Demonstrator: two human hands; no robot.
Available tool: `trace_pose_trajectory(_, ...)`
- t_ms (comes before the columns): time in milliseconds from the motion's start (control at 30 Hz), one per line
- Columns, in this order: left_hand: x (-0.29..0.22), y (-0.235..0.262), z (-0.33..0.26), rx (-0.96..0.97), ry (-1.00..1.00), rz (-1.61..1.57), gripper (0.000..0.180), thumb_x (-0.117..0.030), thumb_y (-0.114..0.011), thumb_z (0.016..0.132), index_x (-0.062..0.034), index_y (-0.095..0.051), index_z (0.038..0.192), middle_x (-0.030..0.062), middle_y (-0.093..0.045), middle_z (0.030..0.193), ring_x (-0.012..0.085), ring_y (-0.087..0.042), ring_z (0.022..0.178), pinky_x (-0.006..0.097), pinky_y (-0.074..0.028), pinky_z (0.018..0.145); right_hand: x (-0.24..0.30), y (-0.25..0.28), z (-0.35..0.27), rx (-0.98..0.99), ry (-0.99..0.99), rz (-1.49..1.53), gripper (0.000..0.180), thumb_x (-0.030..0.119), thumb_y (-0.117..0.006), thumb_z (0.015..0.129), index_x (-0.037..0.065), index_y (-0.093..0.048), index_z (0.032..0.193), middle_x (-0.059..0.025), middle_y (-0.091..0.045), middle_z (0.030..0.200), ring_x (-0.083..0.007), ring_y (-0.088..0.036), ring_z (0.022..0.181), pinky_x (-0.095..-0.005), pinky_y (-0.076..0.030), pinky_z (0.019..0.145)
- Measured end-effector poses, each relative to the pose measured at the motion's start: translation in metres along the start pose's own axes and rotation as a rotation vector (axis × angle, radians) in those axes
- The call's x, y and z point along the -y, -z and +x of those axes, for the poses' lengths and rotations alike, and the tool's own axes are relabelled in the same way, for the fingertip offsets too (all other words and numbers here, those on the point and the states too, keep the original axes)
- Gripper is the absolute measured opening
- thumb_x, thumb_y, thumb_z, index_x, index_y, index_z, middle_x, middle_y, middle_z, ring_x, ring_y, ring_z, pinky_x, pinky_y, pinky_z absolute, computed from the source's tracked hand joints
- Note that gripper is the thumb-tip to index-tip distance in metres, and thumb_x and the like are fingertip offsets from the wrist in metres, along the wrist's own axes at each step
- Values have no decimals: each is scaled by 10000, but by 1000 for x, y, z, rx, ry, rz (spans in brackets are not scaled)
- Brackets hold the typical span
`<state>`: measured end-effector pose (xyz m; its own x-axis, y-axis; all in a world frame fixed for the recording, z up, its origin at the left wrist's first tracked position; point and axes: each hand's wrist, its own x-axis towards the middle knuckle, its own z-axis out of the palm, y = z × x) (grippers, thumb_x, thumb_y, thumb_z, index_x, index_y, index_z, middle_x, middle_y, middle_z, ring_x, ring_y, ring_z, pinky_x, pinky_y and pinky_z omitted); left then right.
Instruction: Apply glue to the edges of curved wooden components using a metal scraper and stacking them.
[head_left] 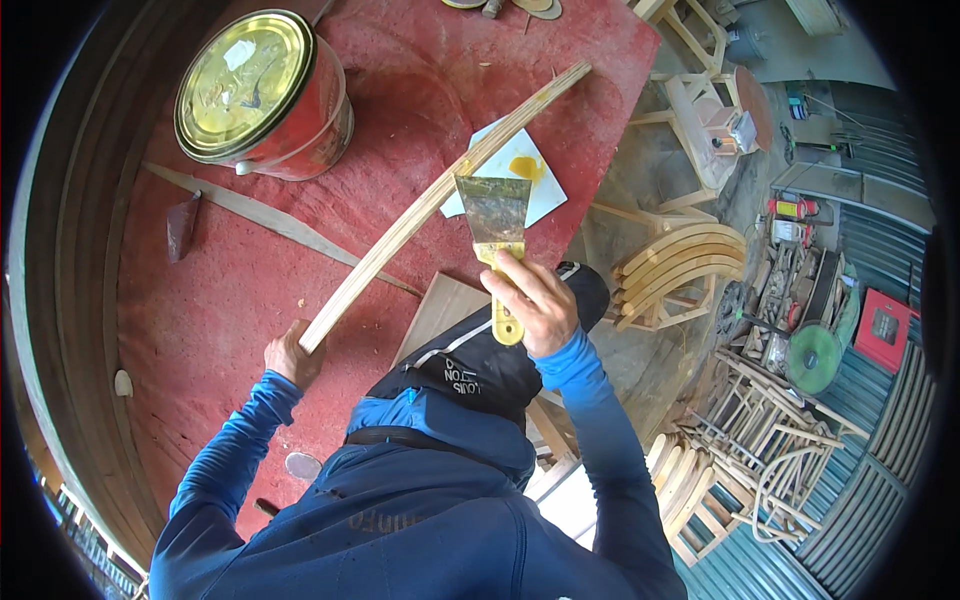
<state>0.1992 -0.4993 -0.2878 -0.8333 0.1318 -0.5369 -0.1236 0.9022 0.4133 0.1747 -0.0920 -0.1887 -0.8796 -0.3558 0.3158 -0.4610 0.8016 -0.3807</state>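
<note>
My left hand [291,356] is closed round the near end of a long, slightly curved wooden strip [400,228], which slants away to the far right. In my right hand [540,308] is a putty knife [496,215] with a yellow handle and a wide, smeared metal blade. The blade's front edge is close to the strip's middle; I cannot tell whether they touch. Yellowish spots mark the strip there. Beneath the strip lies a white square [543,195] bearing a dab of yellow-brown paste [527,168].
A red bucket [310,120] with a yellowish lid stands at the far left of the red-covered table [230,300]. A thin wooden slat [270,215] and folded brown sandpaper [182,228] lie nearby. On the right are curved wooden pieces [680,255], stacked wood [770,430] and a green fan [813,358].
</note>
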Motion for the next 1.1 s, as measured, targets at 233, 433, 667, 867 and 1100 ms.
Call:
trace_pose_trajectory(233, 3, -2, -3, -33, 0, 24, 233, -291, -692, 859, -90, -624, 954, 212, -679, 776, 429, -682, 750, 501, -546, 685, 0, 42, 40, -253, -391, 378, 208, 10, -743, 881, -28, -718, 1084, -171, -731, 1077, -224, -734, 891, -306, -587, 785)
trace_pose_trajectory(433, 2, -5, -5, -51, 3, 26, 231, -295, -688, 858, -95, -624, 955, 206, -682, 785, 432, -682, 764, 501, -545, 687, -76, 36, 80, -124, -781, 1002, 312, 196, -743, 931, -32, -681, 1135, -73, -701, 828, -100, -648, 672, -222, -502, 555)
trace_pose_trajectory(667, -7, 2, -5, -19, 13, 19, 230, -295, -689, 861, -101, -623, 966, 201, -689, 793, 430, -686, 771, 505, -544, 697, -172, 32, 104, -121, -962, 1067, 328, 189, -767, 904, -10, -679, 1150, -68, -701, 879, -125, -642, 657, -243, -500, 545)
trace_pose_trajectory(867, -6, 6, -8, -12, 17, -1, 231, -298, -693, 861, -103, -624, 964, 199, -692, 796, 428, -687, 767, 504, -545, 699, -159, 39, 117, -201, -936, 971, 335, 199, -778, 893, -5, -677, 1138, -60, -694, 883, -119, -634, 654, -271, -513, 566)
trace_pose_trajectory(1100, -3, 0, -4, -24, -5, -7, 231, -306, -691, 864, -105, -628, 960, 195, -692, 791, 423, -688, 762, 503, -547, 700, -139, 31, 99, -282, -930, 978, 302, 177, -766, 904, -23, -685, 1116, -65, -700, 877, -114, -643, 669, -267, -523, 574)
